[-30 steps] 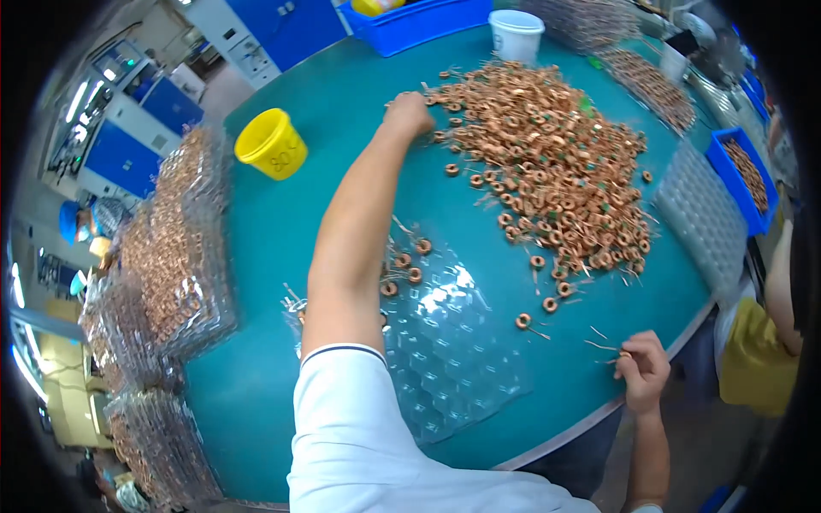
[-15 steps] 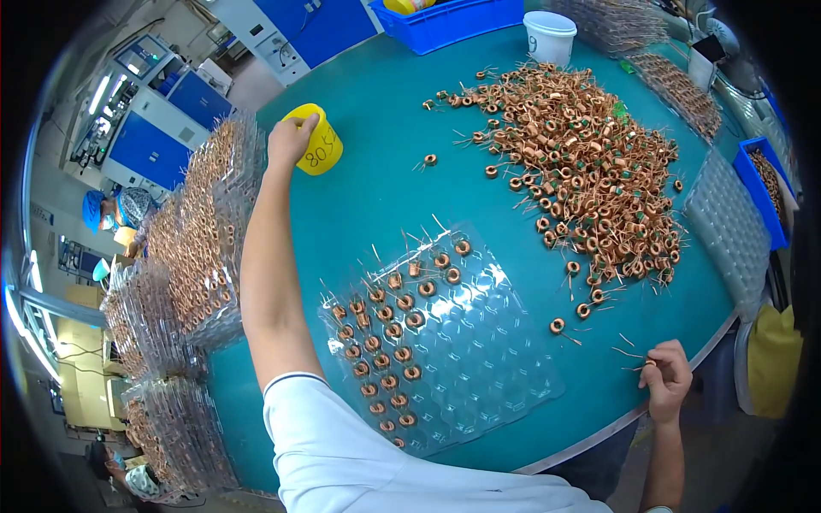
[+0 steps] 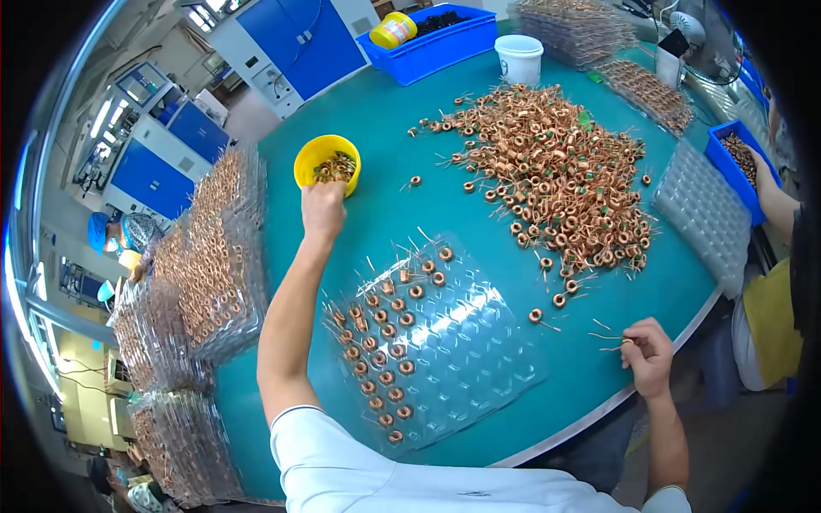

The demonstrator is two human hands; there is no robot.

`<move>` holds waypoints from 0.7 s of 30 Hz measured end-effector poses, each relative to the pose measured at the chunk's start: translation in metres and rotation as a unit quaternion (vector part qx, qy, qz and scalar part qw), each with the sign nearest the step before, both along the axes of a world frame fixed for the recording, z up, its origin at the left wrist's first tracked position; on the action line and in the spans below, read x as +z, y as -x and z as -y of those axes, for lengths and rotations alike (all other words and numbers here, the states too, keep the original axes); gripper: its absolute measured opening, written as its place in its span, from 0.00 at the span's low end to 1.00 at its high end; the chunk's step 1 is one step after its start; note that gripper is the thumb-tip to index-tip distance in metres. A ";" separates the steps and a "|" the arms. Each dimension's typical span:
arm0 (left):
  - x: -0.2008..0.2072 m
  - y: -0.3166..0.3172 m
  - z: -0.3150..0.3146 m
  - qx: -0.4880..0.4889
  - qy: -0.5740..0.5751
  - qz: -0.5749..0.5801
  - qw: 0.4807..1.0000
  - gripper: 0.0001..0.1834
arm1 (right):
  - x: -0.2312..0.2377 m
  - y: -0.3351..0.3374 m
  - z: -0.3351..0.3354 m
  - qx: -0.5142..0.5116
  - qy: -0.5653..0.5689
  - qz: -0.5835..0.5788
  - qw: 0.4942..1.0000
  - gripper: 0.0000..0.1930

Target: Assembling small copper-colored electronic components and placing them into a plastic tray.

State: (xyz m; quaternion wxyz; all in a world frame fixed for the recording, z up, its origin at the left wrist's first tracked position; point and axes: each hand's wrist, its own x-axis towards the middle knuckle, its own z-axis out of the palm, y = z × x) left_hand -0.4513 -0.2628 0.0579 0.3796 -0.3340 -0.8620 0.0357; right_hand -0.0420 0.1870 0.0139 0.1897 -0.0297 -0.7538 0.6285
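Observation:
My left hand (image 3: 323,209) is closed at the near rim of a yellow cup (image 3: 302,165), its fingertips hidden at the rim. Inside the cup lie small copper-coloured pieces with bits of green. At the lower right, my right hand (image 3: 648,352) pinches a copper wire coil, mostly covered by the fingers, with thin leads sticking out to the left. Between my arms, a clear plastic tray (image 3: 479,359) has ring-shaped coils standing in the pockets of its left and upper part. A large heap of copper coils (image 3: 569,179) spreads over the green table beyond the tray.
Stacked coil-filled trays (image 3: 209,256) line the left edge. A white bucket (image 3: 519,61) and a blue bin (image 3: 432,47) stand at the back. To the right are a clear tray (image 3: 701,218) and a small blue box (image 3: 735,162), with another person's hand (image 3: 776,201) at the box.
The yellow cup has turned from tipped over to showing its open top, and my left hand has moved from its upper left to its near rim. My right hand still pinches the coil.

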 end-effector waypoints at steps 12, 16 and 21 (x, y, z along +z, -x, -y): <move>0.030 -0.075 -0.078 -0.091 -0.031 0.062 0.993 0.11 | -0.002 -0.008 -0.014 0.004 -0.014 0.013 1.000 0.07; 0.052 -0.089 -0.129 -0.081 -0.149 0.136 0.976 0.08 | 0.003 -0.020 -0.022 -0.017 -0.004 0.022 1.000 0.05; 0.050 -0.080 -0.160 -0.022 -0.102 0.201 0.974 0.09 | -0.001 -0.018 -0.023 -0.002 0.093 0.048 0.994 0.06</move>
